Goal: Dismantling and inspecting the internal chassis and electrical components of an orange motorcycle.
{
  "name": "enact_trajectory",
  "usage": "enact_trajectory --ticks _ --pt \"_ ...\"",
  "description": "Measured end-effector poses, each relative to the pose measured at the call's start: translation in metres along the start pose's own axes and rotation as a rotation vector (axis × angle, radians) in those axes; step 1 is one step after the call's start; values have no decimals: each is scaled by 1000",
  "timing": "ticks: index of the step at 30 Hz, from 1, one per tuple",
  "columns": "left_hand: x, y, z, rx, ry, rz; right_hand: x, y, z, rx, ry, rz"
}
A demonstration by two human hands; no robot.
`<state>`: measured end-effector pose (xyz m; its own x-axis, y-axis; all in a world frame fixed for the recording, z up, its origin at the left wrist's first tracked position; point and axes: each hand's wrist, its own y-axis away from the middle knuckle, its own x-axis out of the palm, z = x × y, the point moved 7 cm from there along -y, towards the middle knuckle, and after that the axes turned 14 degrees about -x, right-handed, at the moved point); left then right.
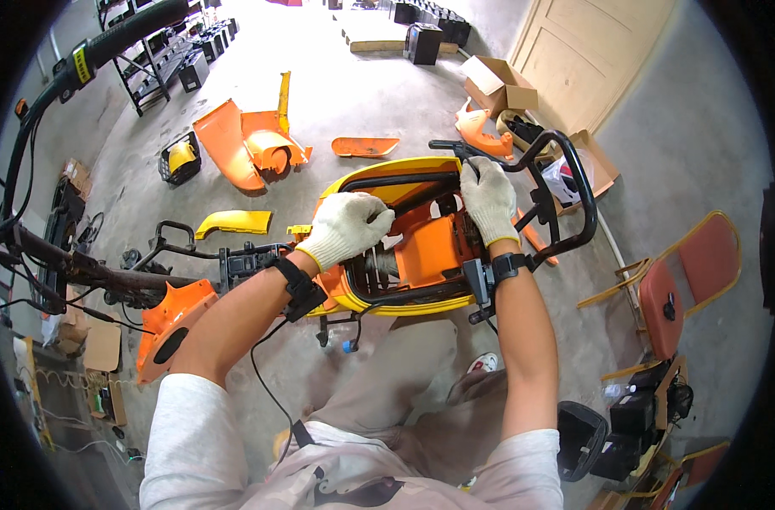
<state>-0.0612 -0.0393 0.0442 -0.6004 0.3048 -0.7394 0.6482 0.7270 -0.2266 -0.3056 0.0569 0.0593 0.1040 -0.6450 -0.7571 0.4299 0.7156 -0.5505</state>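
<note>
A partly stripped scooter stands across in front of me. Its yellow body panel [443,163] rings an opening edged by a black tube [421,195], with an orange plastic piece [430,253] inside. My left hand [349,225], in a white knitted glove, is over the opening's left side, fingers drawn together in a pinch; whatever they hold is hidden. At the far right of the opening, my gloved right hand [488,194] rests with its fingers curled down by the panel's rim and the tube. Its fingertips are partly hidden, so what they grip cannot be made out.
A black rear rack [587,195] sticks out at right, the handlebar [120,38] at upper left. Orange fairings [234,144], a yellow strip [234,223] and a black basket [180,160] lie on the floor beyond. Cardboard boxes [502,85] and red chairs [659,306] stand at right.
</note>
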Motion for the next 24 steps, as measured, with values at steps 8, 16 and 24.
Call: enact_trajectory --ticks 8,16,24 --pt "2 0 -1 -14 -23 -3 3 4 -3 12 10 35" --pt "4 0 -6 9 -88 -5 3 3 -4 82 32 96" --pt "4 1 -7 -39 -97 16 9 9 -6 47 47 56"
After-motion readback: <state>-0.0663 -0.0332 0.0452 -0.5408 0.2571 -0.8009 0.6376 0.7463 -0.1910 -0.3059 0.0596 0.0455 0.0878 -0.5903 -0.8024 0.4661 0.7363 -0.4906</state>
